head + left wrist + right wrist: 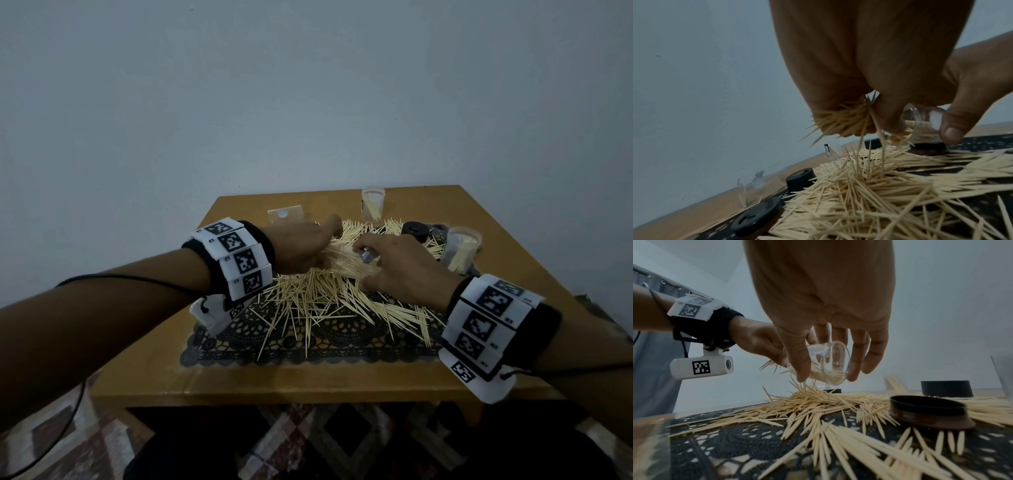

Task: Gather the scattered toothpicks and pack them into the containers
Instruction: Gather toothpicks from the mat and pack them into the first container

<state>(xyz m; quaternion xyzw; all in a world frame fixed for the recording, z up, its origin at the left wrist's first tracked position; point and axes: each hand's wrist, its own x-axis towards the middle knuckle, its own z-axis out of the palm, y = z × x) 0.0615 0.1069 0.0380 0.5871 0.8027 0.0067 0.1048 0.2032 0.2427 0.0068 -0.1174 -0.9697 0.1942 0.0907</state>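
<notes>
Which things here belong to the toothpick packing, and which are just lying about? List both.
Part of the job:
- loose toothpicks
- bunch in left hand
- clear cup held tilted by right hand
- two standing cups, part filled
- black lids

Just there:
- lace mat
- table
- clear flat piece

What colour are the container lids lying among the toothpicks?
Black. The lids show best in the right wrist view, lying on the patterned mat among pale toothpicks.
</notes>
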